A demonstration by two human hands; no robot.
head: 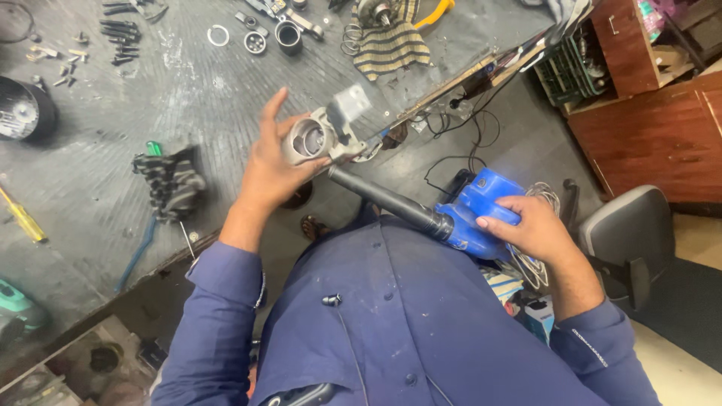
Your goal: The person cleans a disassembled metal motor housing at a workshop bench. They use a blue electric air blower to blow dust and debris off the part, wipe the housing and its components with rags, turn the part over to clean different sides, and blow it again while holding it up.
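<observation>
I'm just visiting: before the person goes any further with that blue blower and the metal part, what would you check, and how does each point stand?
1. Left hand has the metal housing held: ok, fingers wrap it.
2. Right hand grips the blue blower: ok.
3. Black nozzle points at the housing: ok, its tip sits just below it.
4. Housing's open bore is free of dust: cannot tell.
5. Small loose parts on the bench lie away from the nozzle: ok.
6. Blower's cord is plugged in: cannot tell.

Bench: scuffed grey workbench (188,98) fills the upper left.
Left edge: yellow screwdriver (22,216), round black part (22,110).
Centre: black housing (171,183).
Top: metal ring (218,35), bearing (255,42), striped cloth (389,45), loose screws (120,37).
</observation>
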